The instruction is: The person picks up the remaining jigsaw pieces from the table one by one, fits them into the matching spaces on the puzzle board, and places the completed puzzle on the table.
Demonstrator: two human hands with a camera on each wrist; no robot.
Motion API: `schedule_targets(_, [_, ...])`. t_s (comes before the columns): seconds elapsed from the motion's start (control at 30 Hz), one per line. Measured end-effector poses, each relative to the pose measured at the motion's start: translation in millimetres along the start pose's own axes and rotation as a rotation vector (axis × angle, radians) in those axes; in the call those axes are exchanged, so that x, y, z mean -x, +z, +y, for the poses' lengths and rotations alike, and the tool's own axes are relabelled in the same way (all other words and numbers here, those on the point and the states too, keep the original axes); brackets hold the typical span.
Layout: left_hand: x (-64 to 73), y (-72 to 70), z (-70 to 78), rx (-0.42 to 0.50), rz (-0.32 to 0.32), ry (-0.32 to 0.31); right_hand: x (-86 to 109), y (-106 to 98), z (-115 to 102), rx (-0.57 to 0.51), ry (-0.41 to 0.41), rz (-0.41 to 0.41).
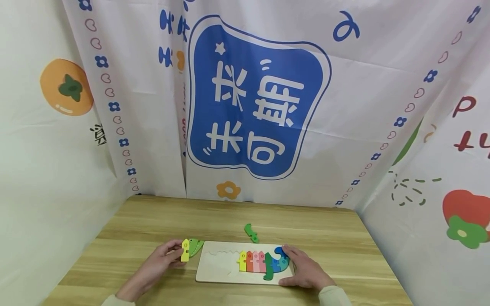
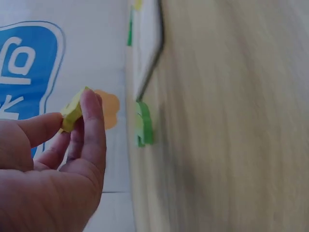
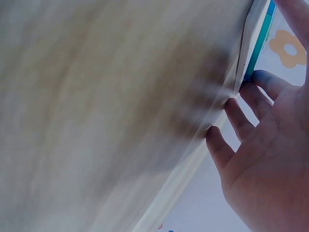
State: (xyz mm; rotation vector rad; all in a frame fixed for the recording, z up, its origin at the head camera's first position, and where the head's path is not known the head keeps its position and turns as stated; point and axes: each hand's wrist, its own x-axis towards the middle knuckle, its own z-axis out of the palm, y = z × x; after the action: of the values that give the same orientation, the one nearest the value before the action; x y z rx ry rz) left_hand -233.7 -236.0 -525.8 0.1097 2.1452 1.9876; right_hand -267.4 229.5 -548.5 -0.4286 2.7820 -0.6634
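Note:
My left hand (image 1: 160, 258) pinches a yellow wooden puzzle piece (image 1: 185, 252) between thumb and fingers, left of the puzzle board (image 1: 216, 270). The same yellow piece (image 2: 73, 116) appears raised off the table in the left wrist view. Just behind it lies a green head-shaped piece (image 1: 196, 245), against the board's left end. My right hand (image 1: 306, 268) rests spread at the board's right end, fingertips by the blue curled tail piece (image 1: 283, 260) and thumb at the near corner. Yellow, orange, pink, green and blue pieces (image 1: 256, 262) sit joined on the board's right half.
A loose green leg-shaped piece (image 1: 251, 233) lies on the wooden table (image 1: 160, 216) behind the board. The board's left half shows a bare wavy outline. Printed white cloth (image 1: 153, 140) hangs behind the table and along both sides.

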Motion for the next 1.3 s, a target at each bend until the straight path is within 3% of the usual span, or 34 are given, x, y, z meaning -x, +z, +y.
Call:
schedule_targets(0.13, [-4.1,-4.5,-8.7,-0.106,0.131,-0.030,0.5,-0.5,0.4,0.001,0.001,0.001])
schedule_targets(0.27, [-8.1,-15.9,-15.6,-0.299,0.256,-0.062,0.3,-0.4,0.7,0.004,0.001,-0.003])
schedule_targets(0.33, [-9.1,-21.9,-17.0,-0.404,0.280,-0.079,0.2,-0.2,0.9,0.004,0.000,-0.006])
schedule_targets(0.43, [-9.6,-28.9,-17.9,-0.506,0.270,-0.087,0.1,-0.5,0.5,0.004,-0.001,-0.006])
schedule_targets(0.57, [-10.4,-32.6,-17.9,-0.542,0.250,-0.078,0.4,-1.4,-0.3,0.010,-0.002,-0.001])
schedule_targets(1.0, [-11.0,-26.6,-24.3,-0.705,0.269,-0.019,1.2,-1.0,-1.4,0.013,-0.006,-0.003])
schedule_targets(1.17, [-12.3,-20.1,-17.0,-0.820,0.279,0.062,1.2,-0.3,-1.5,0.007,-0.007,-0.003])
schedule_targets(1.3, [-24.5,-0.8,0.6,-0.912,0.270,0.166,0.9,0.7,-1.2,0.008,-0.006,-0.001])
